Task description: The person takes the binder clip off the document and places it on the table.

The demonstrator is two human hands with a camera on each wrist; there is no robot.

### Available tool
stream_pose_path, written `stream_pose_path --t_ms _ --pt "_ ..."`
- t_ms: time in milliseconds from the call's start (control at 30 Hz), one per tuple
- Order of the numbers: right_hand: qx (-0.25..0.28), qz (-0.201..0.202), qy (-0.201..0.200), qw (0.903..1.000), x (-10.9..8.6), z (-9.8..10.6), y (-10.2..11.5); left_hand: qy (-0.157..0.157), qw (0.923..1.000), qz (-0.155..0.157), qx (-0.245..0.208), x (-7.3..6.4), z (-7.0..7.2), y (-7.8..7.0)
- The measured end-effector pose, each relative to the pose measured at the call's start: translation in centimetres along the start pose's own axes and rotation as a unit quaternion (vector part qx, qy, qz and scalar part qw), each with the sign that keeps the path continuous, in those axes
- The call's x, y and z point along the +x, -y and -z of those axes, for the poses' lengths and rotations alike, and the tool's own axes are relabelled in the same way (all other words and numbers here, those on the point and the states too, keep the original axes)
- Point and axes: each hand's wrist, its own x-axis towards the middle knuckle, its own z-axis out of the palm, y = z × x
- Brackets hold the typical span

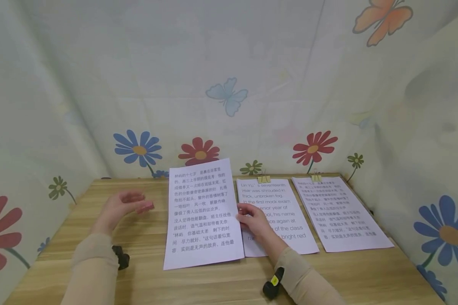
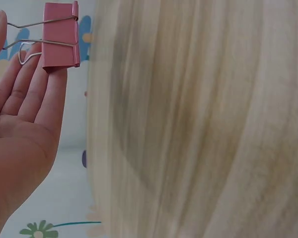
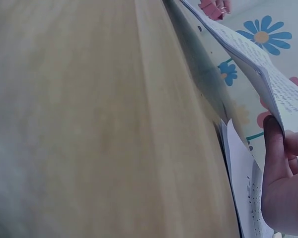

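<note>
My left hand (image 1: 119, 208) pinches a pink binder clip (image 2: 60, 37) by its wire handles, left of a stack of printed paper. In the head view the binder clip (image 1: 146, 206) points toward that stack. My right hand (image 1: 253, 221) grips the right edge of the paper stack (image 1: 200, 216), which carries Chinese text and is lifted at a tilt. In the right wrist view the thumb and fingers (image 3: 275, 148) pinch the edge of the stack (image 3: 253, 74), raised off the wooden table.
To the right lies an English-text stack (image 1: 267, 199) with a yellow binder clip (image 1: 264, 179) at its top, partly behind my right hand. Farther right is another Chinese-text stack (image 1: 339, 216) with its own yellow clip (image 1: 316, 178). A flowered curtain (image 1: 252, 63) surrounds the wooden table (image 1: 145, 262).
</note>
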Motion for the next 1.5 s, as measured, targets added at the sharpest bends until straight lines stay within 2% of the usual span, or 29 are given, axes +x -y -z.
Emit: stream_pose_path --t_ms 100,200,400,533,733,867,1200,1500 --pt "-0.005 -0.002 0.002 1.0 0.0 -0.1 0.0 0.003 0.9999 0.011 0.001 -0.2 0.3 0.5" --pt "-0.008 -0.008 0.002 0.9999 0.1 -0.2 0.1 0.008 1.0 0.004 0.001 -0.4 0.6 1.1" --pt "-0.013 -0.014 0.001 0.9998 0.3 -0.5 0.3 0.01 0.9999 0.01 0.002 -0.5 0.9 2.1" --pt "-0.011 -0.019 -0.002 0.9998 0.4 -0.5 0.2 0.015 0.9997 0.011 0.017 -0.4 0.9 2.8" --pt "-0.016 -0.021 0.002 0.9997 0.6 -0.5 0.0 0.028 0.9993 0.025 -0.005 -0.5 0.9 3.6" --pt "-0.019 -0.019 0.003 0.9996 0.6 -0.5 0.0 0.025 0.9994 0.021 0.003 -0.7 0.9 3.8" --pt "-0.014 -0.018 -0.001 0.9997 0.7 -0.8 -0.1 0.014 0.9988 -0.011 0.046 -0.7 1.0 4.2" --pt "-0.004 -0.021 0.003 0.9998 0.8 -1.1 -0.2 0.014 0.9992 0.013 0.035 -1.0 1.1 3.9"
